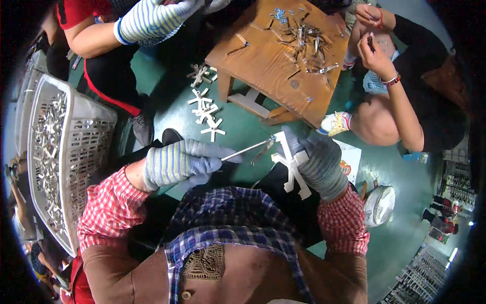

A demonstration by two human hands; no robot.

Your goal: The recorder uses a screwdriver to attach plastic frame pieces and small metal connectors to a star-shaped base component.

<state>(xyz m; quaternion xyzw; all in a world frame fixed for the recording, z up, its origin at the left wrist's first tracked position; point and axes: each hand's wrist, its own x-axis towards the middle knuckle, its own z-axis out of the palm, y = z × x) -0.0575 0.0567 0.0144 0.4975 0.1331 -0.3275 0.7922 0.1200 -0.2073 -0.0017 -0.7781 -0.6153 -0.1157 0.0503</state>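
Note:
My left hand (190, 159), in a striped knit glove, is closed around a thin metal rod-like tool (245, 151). The tool slants up to the right, and its tip meets the upper end of a white branched part (289, 161) with several flat arms. My gloved right hand (321, 164) grips this part from its right side. A narrow brownish strip (261, 153) hangs just below the tool's tip; I cannot tell what it is fixed to. Both hands are above my lap, over a blue checked apron (223, 202).
A low wooden table (253, 61) ahead bears a pile of small metal pieces (306, 43). White branched parts (212, 129) lie on the green floor. At left stands a white plastic basket (91, 131) of similar parts. Co-workers sit at far left and right. A round metal tin (379, 205) is at right.

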